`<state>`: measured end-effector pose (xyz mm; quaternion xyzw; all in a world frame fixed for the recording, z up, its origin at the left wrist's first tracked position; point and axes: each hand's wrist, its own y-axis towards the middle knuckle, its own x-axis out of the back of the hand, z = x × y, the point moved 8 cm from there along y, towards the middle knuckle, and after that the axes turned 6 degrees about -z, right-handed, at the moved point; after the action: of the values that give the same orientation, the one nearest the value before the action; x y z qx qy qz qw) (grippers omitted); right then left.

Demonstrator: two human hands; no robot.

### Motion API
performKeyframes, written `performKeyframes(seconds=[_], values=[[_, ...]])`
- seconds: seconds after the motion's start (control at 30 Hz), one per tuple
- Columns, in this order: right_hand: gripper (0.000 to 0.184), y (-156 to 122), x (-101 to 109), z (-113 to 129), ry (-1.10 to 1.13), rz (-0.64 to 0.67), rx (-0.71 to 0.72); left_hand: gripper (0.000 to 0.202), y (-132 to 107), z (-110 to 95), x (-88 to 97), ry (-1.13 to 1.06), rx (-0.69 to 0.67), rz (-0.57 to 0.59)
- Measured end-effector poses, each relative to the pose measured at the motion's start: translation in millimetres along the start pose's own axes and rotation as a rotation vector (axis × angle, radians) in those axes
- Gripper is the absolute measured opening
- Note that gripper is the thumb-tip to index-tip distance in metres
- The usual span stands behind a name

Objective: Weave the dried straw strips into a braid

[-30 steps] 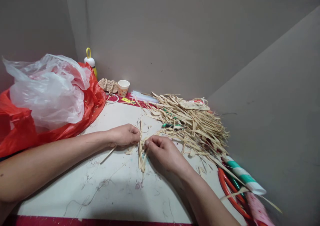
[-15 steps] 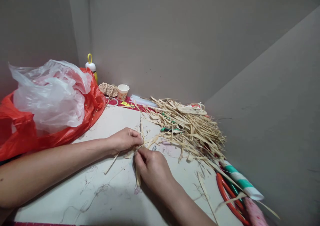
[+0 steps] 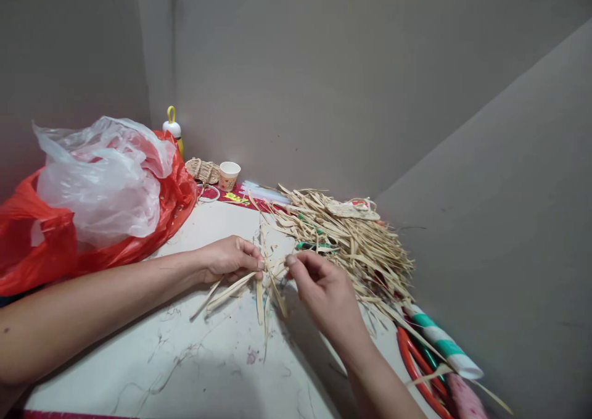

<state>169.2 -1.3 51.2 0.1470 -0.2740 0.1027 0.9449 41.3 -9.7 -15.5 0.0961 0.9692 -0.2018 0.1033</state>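
I am watching through the head camera, and the cup (image 3: 229,177) is showing a small orange print whose details I am finding too small to make out; the yellow marks (image 3: 237,198) on the red cloth (image 3: 50,414) are also staying illegible to me. The strips (image 3: 259,302) are crossing between the two hands, just above the middle of the white board (image 3: 222,369). Their ends are fanning out: two are pointing to the near left, others toward the wearer, another to the near right, and a thin upright length is running away toward the wall (image 3: 296,79). The left hand (image 3: 234,260) is pinching the crossing between thumb and fingers; the right hand (image 3: 324,286) is closing thumb and forefinger on a strip just beside it. I am counting one straw heap (image 3: 370,246) at right, one striped tube (image 3: 437,332) and one pink roll (image 3: 465,397) below it, one bottle (image 3: 172,129), one woven pad (image 3: 202,170), one white ring (image 3: 209,200), and two bags, the white bag (image 3: 104,184) sitting on the red bag (image 3: 182,190).
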Motion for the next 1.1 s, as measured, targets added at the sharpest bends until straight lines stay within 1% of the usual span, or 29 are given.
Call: performKeyframes(seconds=[0.03,0.07,0.13,0.17,0.23,0.3,0.37,0.47,0.6,0.67,0.8,0.9,1.0,1.1], values=[[0.031,3.3,-2.5,-8.7,0.067,0.021,-0.081,0.022,-0.7,-0.6,-0.1,0.003,-0.003,0.001],[0.032,4.8,-9.6,-17.4,0.132,0.075,-0.166,0.021,-1.1,-1.2,-0.2,0.009,-0.009,-0.002],[0.037,2.6,-29.8,-30.3,0.253,0.224,-0.308,0.019,-1.5,-1.6,-0.2,0.025,-0.021,-0.013],[0.038,0.5,-39.5,-33.2,0.307,0.296,-0.346,0.019,-1.5,-1.6,-0.4,0.037,-0.025,-0.018],[0.036,-3.2,-53.9,-34.6,0.408,0.403,-0.375,0.018,-1.3,-0.5,-0.7,0.062,-0.021,-0.034],[0.036,-4.6,-60.6,-35.3,0.476,0.457,-0.38,0.017,-1.1,0.5,-0.5,0.092,-0.017,-0.056],[0.039,-3.9,-61.8,-37.3,0.493,0.477,-0.377,0.015,-0.7,-0.1,-0.2,0.137,-0.04,-0.072],[0.041,-4.2,-62.7,-40.8,0.481,0.531,-0.388,0.014,0.2,-3.7,-1.2,0.201,-0.115,-0.059],[0.04,-9.4,-66.8,-46.5,0.494,0.624,-0.484,0.017,1.6,-5.1,-1.6,0.316,-0.166,-0.022],[0.038,-11.3,-68.5,-49.0,0.526,0.641,-0.534,0.018,1.4,-6.2,-0.1,0.417,-0.192,-0.038],[0.034,-12.4,-72.0,-51.7,0.594,0.631,-0.579,0.018,-1.7,-11.6,3.4,0.582,-0.265,-0.122],[0.028,-11.3,-73.2,-53.7,0.612,0.553,-0.578,0.018,-6.1,-17.9,0.7,0.689,-0.323,-0.139],[0.027,-11.0,-74.4,-54.2,0.605,0.469,-0.56,0.017,-10.3,-24.9,-0.8,0.867,-0.335,-0.158],[0.027,-11.1,-75.2,-53.9,0.576,0.416,-0.542,0.017,-15.3,-32.6,-5.4,1.039,-0.368,-0.144]])
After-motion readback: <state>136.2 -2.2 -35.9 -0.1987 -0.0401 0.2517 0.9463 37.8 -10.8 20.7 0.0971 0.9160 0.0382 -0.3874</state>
